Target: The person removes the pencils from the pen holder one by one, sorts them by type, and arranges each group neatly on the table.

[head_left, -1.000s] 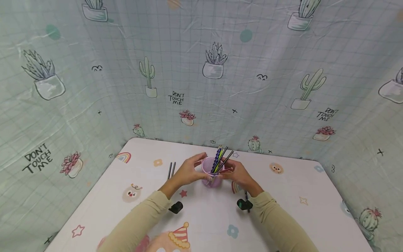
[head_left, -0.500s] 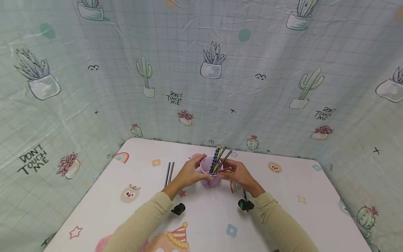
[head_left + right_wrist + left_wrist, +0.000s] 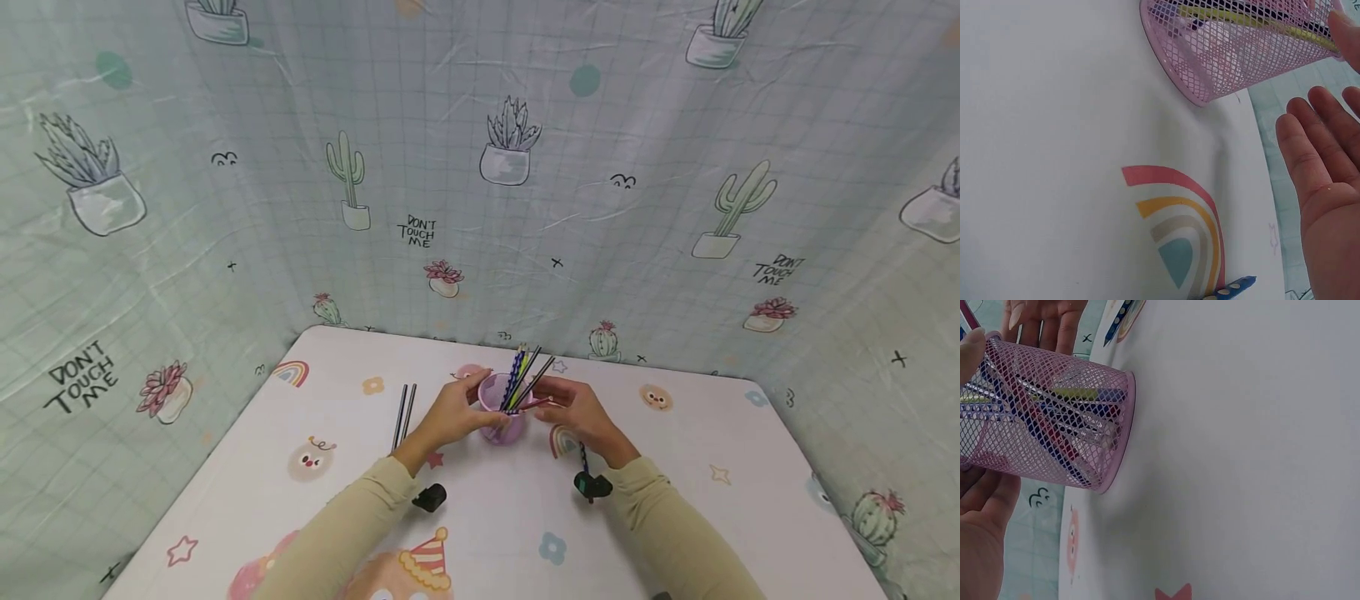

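A pink-purple mesh pencil cup (image 3: 504, 432) stands upright between both hands near the table's far side. Several pencils (image 3: 517, 383) lean in it, some blue dotted, some dark striped, one yellow-green. My left hand (image 3: 452, 414) holds the cup's left side, thumb in front and fingers behind, as the left wrist view shows. My right hand (image 3: 577, 411) is at the cup's right, its fingers (image 3: 1304, 156) relaxed and apart from the mesh in the right wrist view. Its thumb (image 3: 1347, 37) is near the rim; whether it touches is unclear. A red pencil (image 3: 536, 403) tilts out toward that hand.
Two dark striped pencils (image 3: 405, 412) lie on the white printed table (image 3: 495, 508) beside my left wrist. A blue dotted pencil (image 3: 1235, 289) lies near my right wrist, partly hidden by the wrist camera (image 3: 592, 485). A cactus-print curtain (image 3: 555, 217) borders the table.
My right hand has loosened and drawn slightly right, away from the cup. My left hand keeps its hold, and the cup stays nearly in place.
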The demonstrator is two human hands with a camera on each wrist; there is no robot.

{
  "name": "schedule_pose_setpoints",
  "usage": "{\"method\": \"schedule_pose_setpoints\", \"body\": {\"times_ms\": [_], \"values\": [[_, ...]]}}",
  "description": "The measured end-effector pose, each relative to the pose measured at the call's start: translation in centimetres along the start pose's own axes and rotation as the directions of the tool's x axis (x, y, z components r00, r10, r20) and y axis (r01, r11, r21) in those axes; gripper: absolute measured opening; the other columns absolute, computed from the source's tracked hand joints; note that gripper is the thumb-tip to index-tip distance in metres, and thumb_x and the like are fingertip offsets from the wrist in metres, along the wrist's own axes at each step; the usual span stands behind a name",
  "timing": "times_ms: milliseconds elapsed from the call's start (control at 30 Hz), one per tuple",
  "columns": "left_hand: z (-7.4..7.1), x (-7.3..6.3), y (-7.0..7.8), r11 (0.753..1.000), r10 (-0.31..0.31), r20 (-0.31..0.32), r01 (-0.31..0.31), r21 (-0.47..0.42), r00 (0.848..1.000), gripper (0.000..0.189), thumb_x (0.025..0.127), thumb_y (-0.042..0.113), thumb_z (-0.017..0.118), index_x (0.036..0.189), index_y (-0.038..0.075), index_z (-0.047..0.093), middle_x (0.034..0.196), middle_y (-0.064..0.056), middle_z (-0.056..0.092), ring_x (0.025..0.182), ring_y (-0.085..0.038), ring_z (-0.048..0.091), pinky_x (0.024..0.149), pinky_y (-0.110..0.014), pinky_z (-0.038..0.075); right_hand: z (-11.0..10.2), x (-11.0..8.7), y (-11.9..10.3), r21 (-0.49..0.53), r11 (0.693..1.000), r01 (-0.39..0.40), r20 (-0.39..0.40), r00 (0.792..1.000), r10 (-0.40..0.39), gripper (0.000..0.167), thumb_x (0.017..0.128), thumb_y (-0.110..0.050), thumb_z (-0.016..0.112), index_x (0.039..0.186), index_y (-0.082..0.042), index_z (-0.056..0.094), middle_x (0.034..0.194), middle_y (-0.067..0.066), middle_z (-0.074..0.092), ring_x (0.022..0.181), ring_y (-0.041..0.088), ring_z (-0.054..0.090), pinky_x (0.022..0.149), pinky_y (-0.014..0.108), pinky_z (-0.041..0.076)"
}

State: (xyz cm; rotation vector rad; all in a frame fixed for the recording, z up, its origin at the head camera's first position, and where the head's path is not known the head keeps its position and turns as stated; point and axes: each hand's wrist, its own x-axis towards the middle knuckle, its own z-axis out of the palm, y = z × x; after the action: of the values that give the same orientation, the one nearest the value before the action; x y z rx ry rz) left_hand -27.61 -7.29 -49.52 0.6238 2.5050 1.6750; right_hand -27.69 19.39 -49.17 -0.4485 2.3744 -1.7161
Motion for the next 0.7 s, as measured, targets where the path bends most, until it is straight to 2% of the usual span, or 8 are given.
{"method": "schedule_pose_setpoints", "body": {"times_ms": [133, 200, 433, 533, 700], "values": [[0.0, 0.0, -0.1, 1.0, 0.001, -0.001, -0.001, -0.01, 1.0, 0.094, 0.079, 0.029, 0.093, 0.154, -0.001, 0.046, 0.155, -0.019, 0.054, 0.141, -0.032, 0.057, 0.116, -0.042, 0.05, -0.1, 0.3, 0.1, 0.006, 1.0, 0.008, -0.049, 0.999, -0.008, 0.046, 0.096, 0.003, 0.067, 0.141, 0.002, 0.06, 0.139, 0.022, 0.067, 0.132, 0.038, 0.064, 0.105, 0.03, 0.059], [0.0, 0.0, -0.1, 1.0, 0.009, 0.001, -0.009, -0.007, 1.0, 0.094, 0.079, 0.031, 0.093, 0.155, -0.001, 0.046, 0.155, -0.019, 0.054, 0.141, -0.032, 0.057, 0.116, -0.041, 0.05, -0.1, 0.5, 0.1, -0.001, 1.0, 0.0, -0.091, 0.996, 0.0, 0.041, 0.097, 0.003, 0.064, 0.138, 0.001, 0.064, 0.136, 0.021, 0.069, 0.129, 0.034, 0.067, 0.101, 0.027, 0.06], [-0.1, -0.1, 0.0, 1.0, -0.021, 0.015, 0.021, 0.001, 1.0, 0.097, 0.079, 0.036, 0.093, 0.157, 0.003, 0.045, 0.156, -0.015, 0.054, 0.142, -0.029, 0.057, 0.117, -0.039, 0.05, 0.3, 1.3, -0.3, 0.026, 0.998, -0.054, -0.241, 0.969, 0.058, 0.031, 0.098, -0.013, 0.073, 0.127, -0.003, 0.073, 0.124, 0.016, 0.076, 0.112, 0.022, 0.074, 0.093, 0.026, 0.063], [-0.1, -0.1, 0.1, 1.0, -0.026, 0.013, 0.026, 0.007, 1.0, 0.097, 0.079, 0.036, 0.092, 0.156, 0.002, 0.044, 0.155, -0.015, 0.055, 0.142, -0.029, 0.057, 0.117, -0.041, 0.05, 0.5, 1.6, -0.9, 0.053, 0.997, -0.062, -0.262, 0.962, 0.074, 0.031, 0.098, -0.013, 0.073, 0.126, 0.0, 0.073, 0.123, 0.018, 0.076, 0.107, 0.022, 0.076, 0.09, 0.025, 0.062], [-0.1, -0.2, 0.1, 1.0, -0.013, 0.015, 0.013, -0.009, 1.0, 0.095, 0.08, 0.032, 0.092, 0.156, 0.0, 0.044, 0.154, -0.017, 0.056, 0.14, -0.032, 0.058, 0.115, -0.042, 0.051, 0.7, 2.7, -0.6, 0.119, 0.992, -0.051, -0.273, 0.959, 0.082, 0.029, 0.098, -0.01, 0.072, 0.125, 0.001, 0.073, 0.124, 0.022, 0.075, 0.098, 0.011, 0.076, 0.089, 0.024, 0.064]]}}
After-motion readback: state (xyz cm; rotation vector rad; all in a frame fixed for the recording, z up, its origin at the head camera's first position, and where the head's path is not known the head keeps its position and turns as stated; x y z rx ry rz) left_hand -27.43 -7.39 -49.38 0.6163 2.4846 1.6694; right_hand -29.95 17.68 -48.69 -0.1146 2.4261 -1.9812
